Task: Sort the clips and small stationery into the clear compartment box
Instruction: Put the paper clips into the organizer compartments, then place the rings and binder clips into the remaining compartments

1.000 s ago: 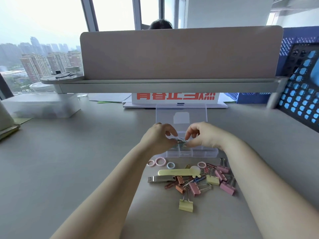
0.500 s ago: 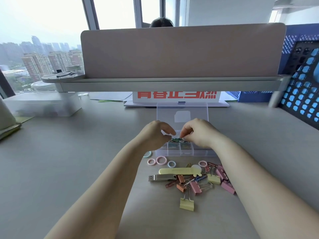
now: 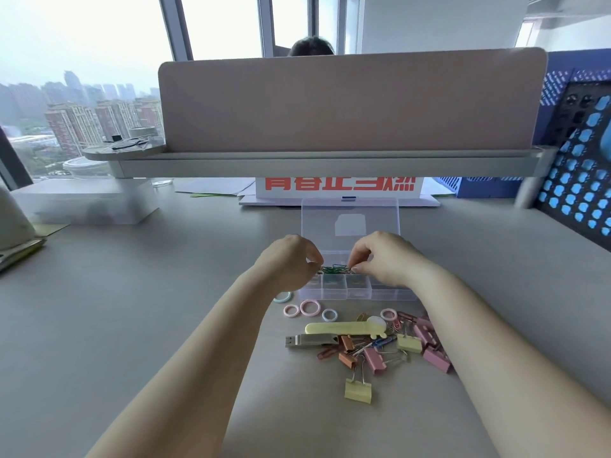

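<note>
A small tangle of green clips point(image 3: 334, 269) is held between the two hands, just above the front row of compartments of the box point(image 3: 334, 292). At its right end it is pinched between thumb and forefinger by the curled fingers point(image 3: 358, 259) of the right hand point(image 3: 386, 256). At its left end it is met by the left hand point(image 3: 287, 262), whose fingers are curled in too and seem to pinch it, though the contact is partly hidden. The lid point(image 3: 350, 216) is thrown back and stands open behind the hands. A little green is seen through the front wall, but what lies inside cannot be told for certain.

The step in hand is judged to be the dropping of the green clips into one compartment. Sorting is thought to be at an early stage. On the counter point(image 3: 165, 309), near the box front, rings point(image 3: 310, 307), a yellow tool point(image 3: 340, 327), a USB stick point(image 3: 314, 340) and a heap of binder clips point(image 3: 373, 360) mixed with loose paper clips are left unsorted.

For the next move, the tangle needs to be lowered over a single compartment and released cleanly, so that no clip is hooked on a divider or spilled into the neighbouring one. Linked clips may have to be teased apart first.
</note>
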A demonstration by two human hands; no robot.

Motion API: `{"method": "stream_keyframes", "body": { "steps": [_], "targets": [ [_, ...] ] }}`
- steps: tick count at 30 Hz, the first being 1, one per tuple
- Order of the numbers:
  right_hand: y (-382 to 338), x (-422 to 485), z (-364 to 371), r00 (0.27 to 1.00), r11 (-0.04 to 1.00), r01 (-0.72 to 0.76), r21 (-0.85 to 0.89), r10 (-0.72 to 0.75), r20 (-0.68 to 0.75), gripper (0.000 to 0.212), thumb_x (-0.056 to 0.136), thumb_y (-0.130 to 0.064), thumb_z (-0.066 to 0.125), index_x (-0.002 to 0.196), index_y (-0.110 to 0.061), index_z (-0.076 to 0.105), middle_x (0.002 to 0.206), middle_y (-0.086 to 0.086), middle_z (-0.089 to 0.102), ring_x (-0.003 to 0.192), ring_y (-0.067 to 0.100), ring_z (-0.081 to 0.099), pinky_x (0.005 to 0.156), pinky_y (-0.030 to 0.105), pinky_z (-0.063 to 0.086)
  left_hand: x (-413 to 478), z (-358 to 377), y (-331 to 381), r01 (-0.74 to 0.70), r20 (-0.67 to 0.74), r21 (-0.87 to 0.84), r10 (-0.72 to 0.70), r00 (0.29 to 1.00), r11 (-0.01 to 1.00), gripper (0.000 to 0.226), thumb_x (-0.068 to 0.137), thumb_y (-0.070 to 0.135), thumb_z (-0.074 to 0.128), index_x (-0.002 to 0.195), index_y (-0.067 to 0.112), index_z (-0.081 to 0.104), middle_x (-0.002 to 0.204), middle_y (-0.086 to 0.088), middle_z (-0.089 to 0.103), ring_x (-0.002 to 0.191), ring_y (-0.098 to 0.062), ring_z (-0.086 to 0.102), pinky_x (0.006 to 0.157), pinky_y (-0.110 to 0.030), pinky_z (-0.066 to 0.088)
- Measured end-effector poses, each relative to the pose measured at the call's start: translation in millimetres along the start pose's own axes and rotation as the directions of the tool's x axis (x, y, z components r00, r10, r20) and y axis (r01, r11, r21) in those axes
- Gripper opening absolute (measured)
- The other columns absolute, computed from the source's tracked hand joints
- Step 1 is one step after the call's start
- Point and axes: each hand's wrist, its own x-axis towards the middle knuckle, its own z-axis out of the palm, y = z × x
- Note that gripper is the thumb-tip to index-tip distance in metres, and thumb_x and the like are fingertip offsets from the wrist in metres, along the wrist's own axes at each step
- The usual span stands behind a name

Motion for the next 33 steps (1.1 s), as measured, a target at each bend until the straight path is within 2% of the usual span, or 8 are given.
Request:
{"method": "stream_keyframes", "body": {
  "steps": [3,7,11,15,17,22,28,33],
  "targets": [
    [0.6,-0.7,-7.7,0.995,0.994,0.024,0.103,-0.014,-0.095,0.014,0.091,-0.016,0.059,0.095,-0.022,0.071,0.095,-0.006,0.066,0.09,0.013,0.059,0.082,0.029,0.048,-4.5,-4.8,2.7,0.005,-0.047,-0.064,-0.008,0.999,0.998,0.024,0.092,0.015,0.055,0.111,0.019,0.068,0.12,0.001,0.064,0.101,-0.016,0.061,0.086,-0.025,0.048],
    [8.7,-15.3,-20.3,0.977,0.958,0.07,0.278,-0.009,-0.213,0.013,0.089,-0.012,0.061,0.091,-0.02,0.071,0.084,-0.012,0.065,0.08,0.006,0.057,0.07,0.019,0.042,-23.6,-9.7,11.4,-0.048,-0.095,-0.117,0.036,0.995,0.992,0.018,0.091,0.019,0.058,0.106,0.02,0.069,0.11,0.002,0.065,0.086,-0.009,0.055,0.078,-0.02,0.045],
    [24.4,-47.6,-16.3,0.982,0.949,0.044,0.312,0.016,-0.188,0.008,0.086,-0.015,0.066,0.087,-0.021,0.072,0.085,-0.01,0.068,0.078,0.009,0.059,0.075,0.026,0.049,-51.9,-4.9,18.4,-0.109,0.069,-0.127,0.118,0.991,0.986,0.02,0.086,0.028,0.066,0.105,0.022,0.07,0.104,0.008,0.063,0.085,-0.008,0.055,0.077,-0.019,0.045],
    [31.0,-82.0,-15.3,0.991,0.948,0.036,0.316,0.007,-0.133,0.002,0.081,-0.025,0.072,0.082,-0.027,0.072,0.075,-0.016,0.064,0.061,-0.002,0.051,0.065,0.022,0.042,-67.2,2.9,24.6,-0.104,0.176,-0.082,0.118,0.977,0.991,0.034,0.078,0.038,0.073,0.11,0.03,0.067,0.099,0.013,0.053,0.088,-0.009,0.054,0.076,-0.021,0.043],
    [30.1,-97.3,-18.1,0.999,0.953,0.002,0.303,0.013,-0.046,0.013,0.074,-0.035,0.078,0.083,-0.029,0.071,0.074,-0.017,0.059,0.062,0.0,0.051,0.062,0.021,0.041,-72.1,5.8,27.3,-0.114,0.185,-0.056,0.122,0.975,0.992,0.033,0.077,0.038,0.073,0.109,0.03,0.068,0.095,0.012,0.051,0.087,-0.01,0.054,0.078,-0.025,0.046],
    [30.6,-110.9,-19.3,0.994,0.987,-0.032,0.161,0.015,0.106,0.034,0.065,-0.037,0.085,0.094,-0.032,0.068,0.096,-0.014,0.054,0.092,0.01,0.055,0.079,0.021,0.045,-76.6,12.7,22.5,-0.088,0.148,-0.105,0.103,0.984,0.991,0.021,0.079,0.037,0.072,0.098,0.027,0.07,0.092,0.012,0.057,0.087,-0.012,0.056,0.076,-0.026,0.047],
    [31.1,-108.6,-14.5,0.996,0.991,0.033,0.127,-0.043,0.077,0.017,0.076,-0.033,0.076,0.09,-0.038,0.067,0.094,-0.012,0.057,0.085,0.004,0.053,0.077,0.02,0.044,-73.4,16.4,15.0,-0.077,0.079,-0.178,0.092,0.993,0.981,0.013,0.082,0.026,0.07,0.085,0.025,0.057,0.078,0.018,0.054,0.074,-0.011,0.052,0.062,-0.018,0.04],
    [33.7,-107.0,-11.6,0.997,0.989,0.009,0.15,-0.021,0.074,0.019,0.08,-0.034,0.072,0.097,-0.034,0.062,0.092,-0.012,0.062,0.072,0.001,0.051,0.063,0.012,0.041,-68.0,18.8,6.3,-0.011,-0.07,-0.16,0.0,0.998,0.987,0.012,0.083,0.031,0.067,0.085,0.027,0.055,0.082,0.017,0.057,0.075,-0.012,0.053,0.071,-0.03,0.046]
  ]
}}
